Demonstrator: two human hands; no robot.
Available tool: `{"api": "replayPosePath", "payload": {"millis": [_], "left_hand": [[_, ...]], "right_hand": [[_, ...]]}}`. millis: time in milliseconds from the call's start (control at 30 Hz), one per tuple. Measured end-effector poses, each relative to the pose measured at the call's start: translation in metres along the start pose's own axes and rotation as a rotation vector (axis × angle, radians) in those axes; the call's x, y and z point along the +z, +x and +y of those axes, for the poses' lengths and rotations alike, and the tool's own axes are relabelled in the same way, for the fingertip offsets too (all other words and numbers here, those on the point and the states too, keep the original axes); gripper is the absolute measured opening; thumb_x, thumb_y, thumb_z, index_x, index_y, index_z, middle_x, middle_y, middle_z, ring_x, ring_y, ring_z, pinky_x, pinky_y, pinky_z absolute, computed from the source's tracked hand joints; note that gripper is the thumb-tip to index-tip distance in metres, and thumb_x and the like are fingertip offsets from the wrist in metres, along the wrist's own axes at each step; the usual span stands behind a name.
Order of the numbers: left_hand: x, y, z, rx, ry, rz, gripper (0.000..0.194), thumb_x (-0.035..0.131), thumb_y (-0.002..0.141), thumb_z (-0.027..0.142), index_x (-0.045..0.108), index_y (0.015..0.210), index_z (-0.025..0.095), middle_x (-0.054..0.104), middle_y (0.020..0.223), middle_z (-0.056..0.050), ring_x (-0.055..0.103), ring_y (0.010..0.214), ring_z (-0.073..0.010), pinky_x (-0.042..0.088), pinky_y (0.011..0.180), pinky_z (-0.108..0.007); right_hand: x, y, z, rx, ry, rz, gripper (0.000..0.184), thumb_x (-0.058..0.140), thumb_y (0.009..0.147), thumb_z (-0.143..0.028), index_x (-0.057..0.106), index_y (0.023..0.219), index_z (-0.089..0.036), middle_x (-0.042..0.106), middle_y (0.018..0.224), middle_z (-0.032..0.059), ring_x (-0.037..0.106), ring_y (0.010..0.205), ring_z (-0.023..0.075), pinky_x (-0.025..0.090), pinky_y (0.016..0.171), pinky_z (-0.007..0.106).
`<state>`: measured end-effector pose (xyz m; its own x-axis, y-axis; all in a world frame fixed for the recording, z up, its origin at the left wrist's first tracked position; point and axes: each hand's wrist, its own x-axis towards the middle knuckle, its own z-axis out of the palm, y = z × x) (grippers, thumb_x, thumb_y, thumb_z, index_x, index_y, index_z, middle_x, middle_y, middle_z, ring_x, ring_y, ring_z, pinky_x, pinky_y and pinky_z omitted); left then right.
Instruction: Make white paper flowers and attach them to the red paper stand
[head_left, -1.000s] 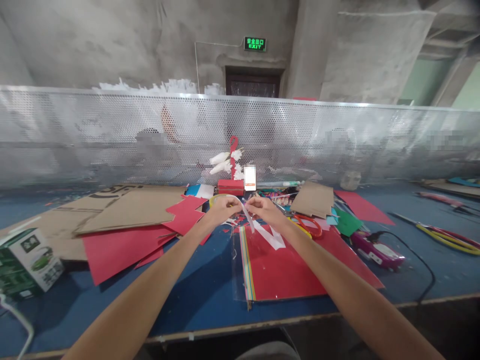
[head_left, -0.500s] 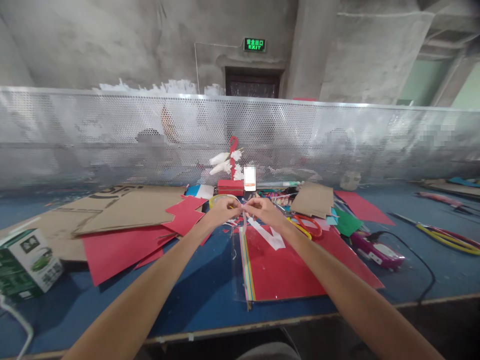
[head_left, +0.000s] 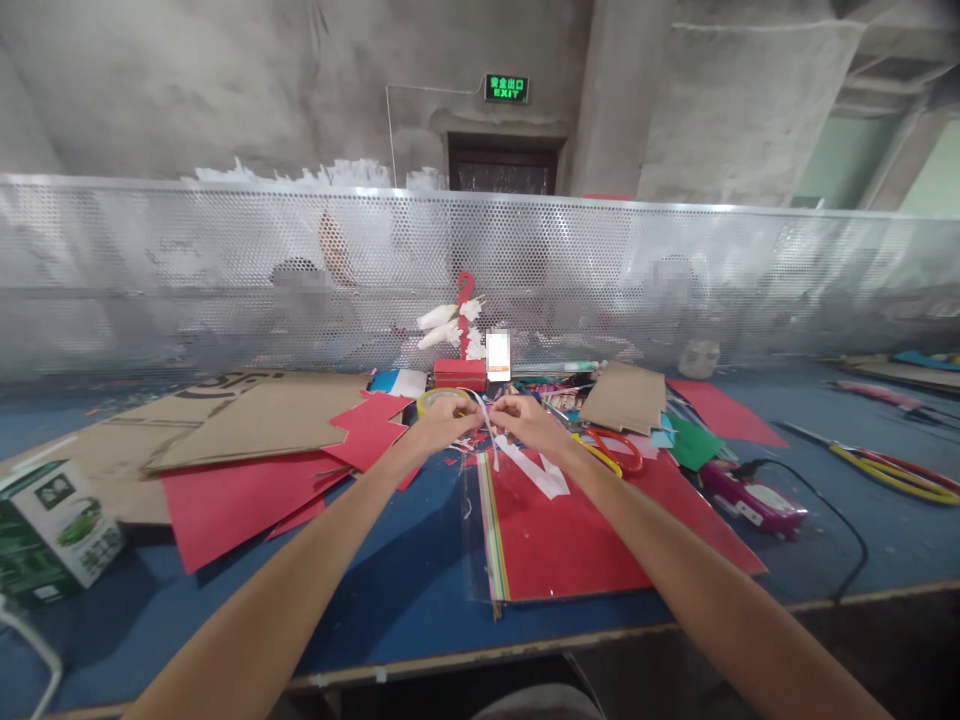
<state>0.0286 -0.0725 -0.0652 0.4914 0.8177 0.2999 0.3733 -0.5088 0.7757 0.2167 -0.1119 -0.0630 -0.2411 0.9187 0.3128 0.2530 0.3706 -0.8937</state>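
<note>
My left hand (head_left: 444, 422) and my right hand (head_left: 529, 424) come close together above the middle of the blue table, fingertips pinched. Between them is a thin white paper strip (head_left: 493, 452), curving up past the fingers and hanging down below. Both hands appear to grip it, though the exact contact is too small to make out. Under my right hand, a wider white paper piece (head_left: 536, 474) lies on a stack of red paper (head_left: 577, 545) in a clear sleeve. A roll of yellowish tape (head_left: 429, 403) lies just behind my left hand.
Red-handled scissors (head_left: 626, 450) lie right of my right hand. Cardboard sheets (head_left: 262, 420) and red paper (head_left: 247, 505) cover the left side. Farther right are a magenta device (head_left: 765, 503) with a black cable and large yellow-handled scissors (head_left: 900, 478). A phone (head_left: 498, 358) stands at the back.
My fingertips have moved slightly apart. The white strip, earlier bunched at the fingertips, now shows as a longer curved length between the hands.
</note>
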Motion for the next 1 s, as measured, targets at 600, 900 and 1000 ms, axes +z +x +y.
{"api": "replayPosePath", "payload": {"millis": [600, 900, 1000], "left_hand": [[-0.001, 0.0, 0.008, -0.002, -0.094, 0.0, 0.026, 0.065, 0.075, 0.041, 0.067, 0.076, 0.015, 0.061, 0.07, -0.001, 0.056, 0.061, -0.0116, 0.045, 0.056, -0.021], [-0.002, -0.004, 0.01, 0.011, -0.175, -0.002, 0.026, 0.068, 0.074, 0.04, 0.069, 0.078, 0.014, 0.061, 0.071, -0.002, 0.055, 0.061, -0.0109, 0.044, 0.057, -0.022], [-0.003, -0.004, 0.01, 0.035, -0.156, 0.001, 0.026, 0.068, 0.075, 0.039, 0.069, 0.077, 0.013, 0.061, 0.072, -0.002, 0.055, 0.06, -0.0109, 0.044, 0.056, -0.022]], "right_hand": [[0.001, -0.002, -0.006, 0.071, 0.134, -0.029, 0.009, 0.063, 0.082, -0.026, 0.062, 0.084, -0.017, 0.063, 0.074, -0.0001, 0.058, 0.065, 0.0107, 0.05, 0.058, 0.021], [-0.002, 0.002, 0.008, 0.089, 0.314, -0.099, 0.026, 0.071, 0.078, -0.039, 0.061, 0.088, -0.017, 0.061, 0.076, -0.0004, 0.056, 0.065, 0.0101, 0.049, 0.061, 0.023], [-0.003, 0.002, 0.01, 0.104, 0.357, -0.121, 0.03, 0.074, 0.076, -0.042, 0.061, 0.088, -0.017, 0.059, 0.076, -0.0012, 0.054, 0.065, 0.0094, 0.048, 0.062, 0.022]]}}
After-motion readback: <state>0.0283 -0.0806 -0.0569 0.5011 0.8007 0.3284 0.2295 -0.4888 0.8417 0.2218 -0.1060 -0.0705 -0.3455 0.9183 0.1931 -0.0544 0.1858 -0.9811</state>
